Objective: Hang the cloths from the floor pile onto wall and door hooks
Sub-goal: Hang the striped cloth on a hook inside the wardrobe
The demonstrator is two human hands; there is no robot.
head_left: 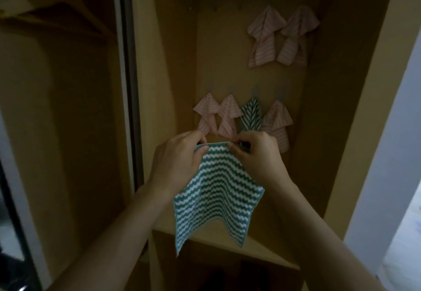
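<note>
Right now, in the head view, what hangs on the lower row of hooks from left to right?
First pink striped cloth → second pink striped cloth → green striped cloth → third pink striped cloth. In front of the row, the left hand and right hand pinch the top edge of another green zigzag cloth.

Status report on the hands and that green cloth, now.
Left hand and right hand pinch the green zigzag cloth by its top edge. Cloth not hung yet. Six cloths on hooks ahead; upper-left hooks bare.
</note>
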